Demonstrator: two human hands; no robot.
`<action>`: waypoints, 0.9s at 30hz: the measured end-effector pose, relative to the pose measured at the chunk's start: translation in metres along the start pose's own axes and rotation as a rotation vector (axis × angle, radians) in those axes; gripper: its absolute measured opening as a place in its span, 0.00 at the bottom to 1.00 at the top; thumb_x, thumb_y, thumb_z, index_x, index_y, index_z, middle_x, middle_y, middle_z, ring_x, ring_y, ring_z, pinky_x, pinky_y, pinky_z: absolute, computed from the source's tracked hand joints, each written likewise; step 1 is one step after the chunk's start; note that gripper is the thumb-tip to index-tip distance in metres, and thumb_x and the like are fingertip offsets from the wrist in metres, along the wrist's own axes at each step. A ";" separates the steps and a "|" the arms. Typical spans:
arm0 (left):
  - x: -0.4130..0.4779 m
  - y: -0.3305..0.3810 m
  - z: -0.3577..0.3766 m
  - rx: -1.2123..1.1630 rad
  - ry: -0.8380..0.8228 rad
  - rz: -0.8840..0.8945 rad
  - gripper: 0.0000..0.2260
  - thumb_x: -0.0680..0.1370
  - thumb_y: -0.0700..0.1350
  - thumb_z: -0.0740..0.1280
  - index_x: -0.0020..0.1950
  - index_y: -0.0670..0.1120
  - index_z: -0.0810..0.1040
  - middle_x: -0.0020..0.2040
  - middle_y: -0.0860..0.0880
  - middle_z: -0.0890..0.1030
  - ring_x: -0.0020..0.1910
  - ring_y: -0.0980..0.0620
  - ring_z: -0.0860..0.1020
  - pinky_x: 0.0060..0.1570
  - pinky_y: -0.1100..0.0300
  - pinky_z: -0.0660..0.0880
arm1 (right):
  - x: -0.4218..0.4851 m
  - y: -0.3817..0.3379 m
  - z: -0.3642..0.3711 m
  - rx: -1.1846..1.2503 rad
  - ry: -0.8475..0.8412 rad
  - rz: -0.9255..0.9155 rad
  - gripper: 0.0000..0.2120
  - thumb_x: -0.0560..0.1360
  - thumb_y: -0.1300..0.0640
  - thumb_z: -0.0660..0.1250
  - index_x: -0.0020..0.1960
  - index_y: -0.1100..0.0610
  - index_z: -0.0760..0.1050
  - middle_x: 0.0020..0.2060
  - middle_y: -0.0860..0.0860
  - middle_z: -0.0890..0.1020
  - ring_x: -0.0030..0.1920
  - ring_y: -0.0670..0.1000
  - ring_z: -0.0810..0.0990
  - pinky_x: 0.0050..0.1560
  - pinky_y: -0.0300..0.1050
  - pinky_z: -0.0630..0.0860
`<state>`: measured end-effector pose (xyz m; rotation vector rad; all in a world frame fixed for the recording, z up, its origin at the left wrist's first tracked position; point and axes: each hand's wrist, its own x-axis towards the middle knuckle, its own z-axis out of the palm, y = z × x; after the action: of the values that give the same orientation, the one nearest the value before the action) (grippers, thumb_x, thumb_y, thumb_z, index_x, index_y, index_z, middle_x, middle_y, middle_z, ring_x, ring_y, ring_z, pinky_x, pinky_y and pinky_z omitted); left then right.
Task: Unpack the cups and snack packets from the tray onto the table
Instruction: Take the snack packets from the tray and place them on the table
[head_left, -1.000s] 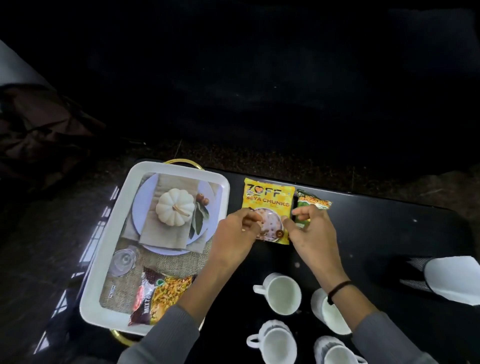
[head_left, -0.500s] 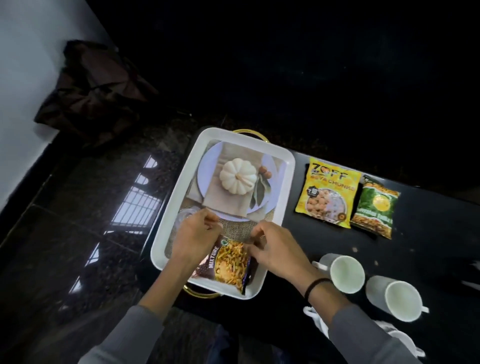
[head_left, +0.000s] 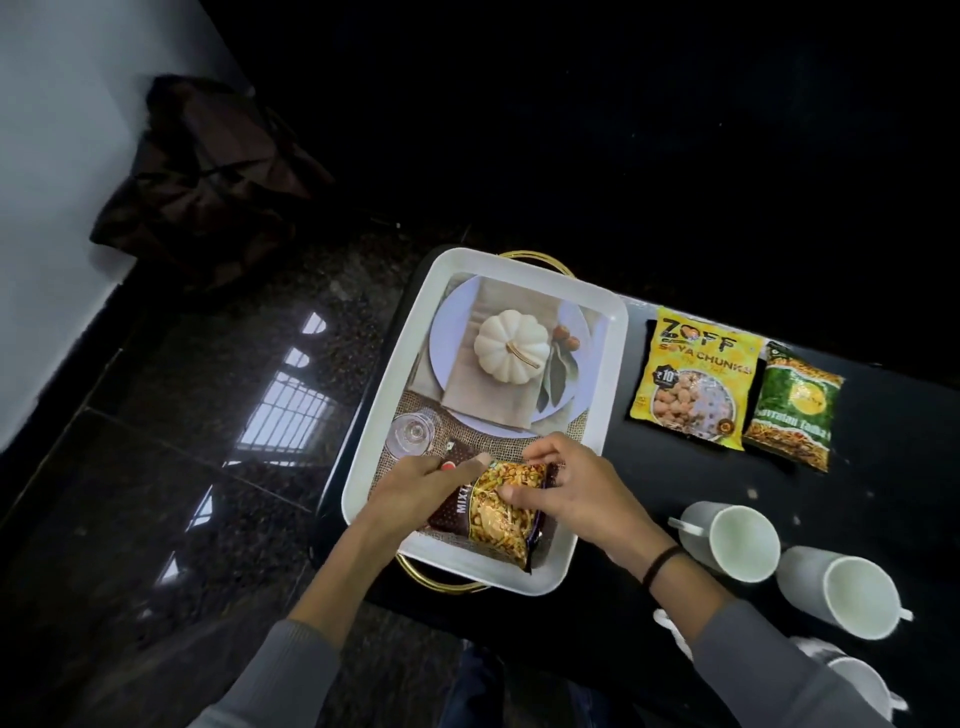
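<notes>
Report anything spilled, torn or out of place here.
Nothing looks spilled or torn. The mixture packet, the last one in the tray, is gripped by the left hand and right hand. A few pale specks dot the table near the cups; crumbs or glare, I cannot tell.

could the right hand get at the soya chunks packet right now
Probably not straight away: the right hand is pinching the mixture packet in the tray, along with the left hand. The path looks free: the soya chunks packet lies flat on the table beside the tray.
</notes>
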<state>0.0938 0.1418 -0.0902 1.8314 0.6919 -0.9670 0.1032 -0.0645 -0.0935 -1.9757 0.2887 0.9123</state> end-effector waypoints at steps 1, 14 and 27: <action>0.000 0.001 -0.001 -0.055 -0.021 0.016 0.30 0.69 0.68 0.74 0.62 0.50 0.82 0.60 0.54 0.83 0.60 0.51 0.80 0.62 0.49 0.77 | 0.000 -0.001 -0.002 0.052 -0.004 0.022 0.26 0.67 0.46 0.82 0.61 0.48 0.76 0.56 0.41 0.80 0.55 0.43 0.79 0.53 0.41 0.73; 0.011 0.054 0.017 -0.480 -0.092 0.290 0.33 0.58 0.51 0.86 0.62 0.51 0.82 0.53 0.47 0.88 0.52 0.48 0.87 0.47 0.57 0.82 | -0.004 -0.002 -0.051 0.435 -0.063 -0.022 0.21 0.65 0.46 0.83 0.53 0.55 0.85 0.48 0.51 0.90 0.51 0.48 0.88 0.54 0.38 0.81; 0.009 0.069 0.064 -0.684 -0.294 0.068 0.25 0.65 0.47 0.80 0.58 0.39 0.82 0.52 0.40 0.87 0.48 0.45 0.85 0.52 0.52 0.82 | -0.026 0.018 -0.076 0.591 0.083 0.054 0.27 0.65 0.36 0.79 0.49 0.59 0.83 0.42 0.53 0.90 0.43 0.51 0.90 0.41 0.46 0.86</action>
<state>0.1315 0.0554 -0.0825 1.0823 0.6652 -0.8002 0.1122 -0.1406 -0.0635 -1.4627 0.5884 0.6777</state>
